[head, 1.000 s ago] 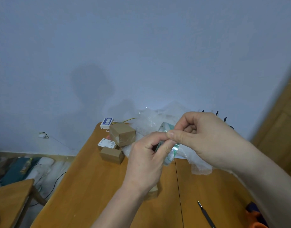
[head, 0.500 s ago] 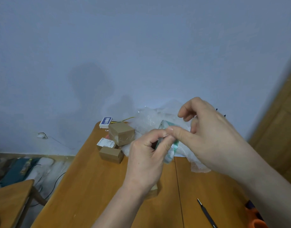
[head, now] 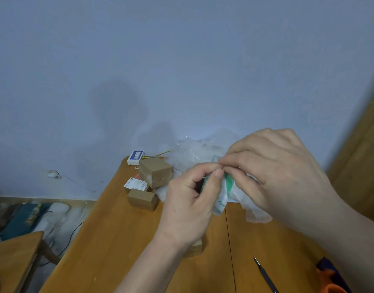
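Above the wooden table (head: 122, 240), both hands hold a small clear plastic packet with green and white print (head: 225, 189). My left hand (head: 190, 206) grips it from the left, thumb and forefinger curled over its upper edge. My right hand (head: 281, 172) comes in from the right and pinches the packet's top edge with its fingertips, right against the left thumb. A dark item inside the packet shows between the left fingers. Most of the packet is hidden by the hands.
Brown cardboard boxes (head: 156, 173) (head: 142, 199), a labelled box (head: 135, 183) and a white-blue box (head: 135, 157) sit at the table's far left. Crumpled bubble wrap (head: 194, 155) lies behind the hands. Black tweezers (head: 265, 275) and an orange object (head: 329, 286) lie near right. A second table (head: 12, 256) stands at left.
My right hand has shifted right and closed its fingers, its fingertips moving up to pinch the packet's top edge. The left hand keeps its hold in about the same place.
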### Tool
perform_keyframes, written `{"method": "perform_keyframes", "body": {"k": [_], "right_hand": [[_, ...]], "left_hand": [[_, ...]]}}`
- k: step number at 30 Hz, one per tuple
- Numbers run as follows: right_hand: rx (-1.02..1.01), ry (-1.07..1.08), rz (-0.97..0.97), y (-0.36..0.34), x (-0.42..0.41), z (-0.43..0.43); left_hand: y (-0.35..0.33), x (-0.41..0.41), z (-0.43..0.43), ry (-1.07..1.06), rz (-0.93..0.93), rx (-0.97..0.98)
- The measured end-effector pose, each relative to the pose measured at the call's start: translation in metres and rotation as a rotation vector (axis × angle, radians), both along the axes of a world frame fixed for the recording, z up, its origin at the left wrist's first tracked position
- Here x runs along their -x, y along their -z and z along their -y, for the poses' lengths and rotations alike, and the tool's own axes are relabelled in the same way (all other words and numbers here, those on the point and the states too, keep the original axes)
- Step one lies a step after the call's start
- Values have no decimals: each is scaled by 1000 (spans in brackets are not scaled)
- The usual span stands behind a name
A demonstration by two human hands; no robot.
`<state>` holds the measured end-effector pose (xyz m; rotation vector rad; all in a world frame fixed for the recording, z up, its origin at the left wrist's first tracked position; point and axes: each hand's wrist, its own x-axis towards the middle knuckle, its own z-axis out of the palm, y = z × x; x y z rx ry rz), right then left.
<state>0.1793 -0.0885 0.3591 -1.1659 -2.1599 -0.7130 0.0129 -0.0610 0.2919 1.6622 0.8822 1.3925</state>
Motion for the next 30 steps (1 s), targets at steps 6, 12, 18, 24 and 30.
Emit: {"method": "perform_keyframes", "body": {"k": [6, 12, 18, 24, 30], "right_hand": [[-2, 26, -62, 7, 3, 1], [312, 41, -290, 6, 1, 3], [444, 14, -372, -5, -4, 5], [468, 1, -275, -14, 0, 7], [450, -34, -259, -10, 3, 0]], "left_hand": [[-5, -8, 4, 4, 31, 114], [-7, -12, 6, 60, 121, 245], [-8, -13, 9, 72, 127, 253], [-8, -12, 13, 55, 63, 208], [-6, -13, 14, 78, 63, 204]]}}
